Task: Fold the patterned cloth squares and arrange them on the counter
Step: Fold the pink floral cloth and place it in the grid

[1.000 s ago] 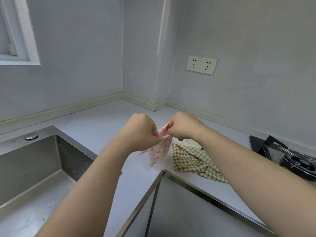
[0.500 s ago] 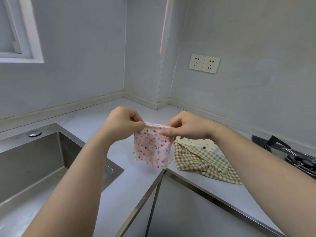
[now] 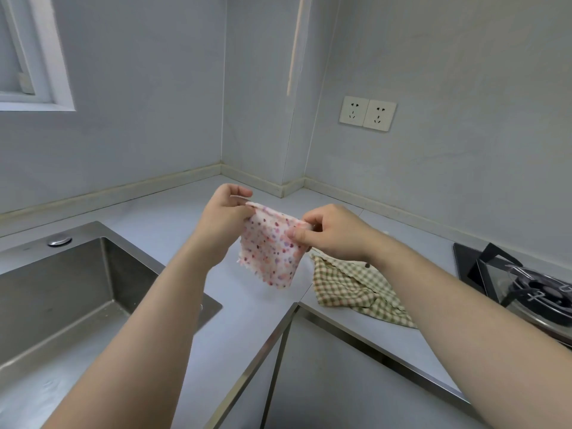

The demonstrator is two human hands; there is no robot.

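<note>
**Finding.** The left grip [image 3: 227, 218] and the right grip [image 3: 337, 232] each pinch an upper corner of the spotted cloth [image 3: 272, 252], thumb against fingers and clamped on the fabric. The cloth hangs in the air above the bench [image 3: 173, 212], right of the sink [image 3: 62, 289], and appears clear of the surface.

**Change.** A second ago the two grips were knuckle to knuckle with the cloth bunched between them. Half a second ago they had begun to part. They now stand well apart, and the cloth is drawn out as a flat hanging panel with its top edge taut. Whether that edge is doubled over cannot be told.

**Assessment.** The cloth looks squared up ready for a fold or for laying down. Nothing has yet been placed on the bench.

**Outstanding.** The checked cloth [image 3: 349, 283] lies crumpled on the bench at right, partly behind the right forearm, as it was earlier. A cream piece seen behind it earlier is now hidden by the right grip.
</note>
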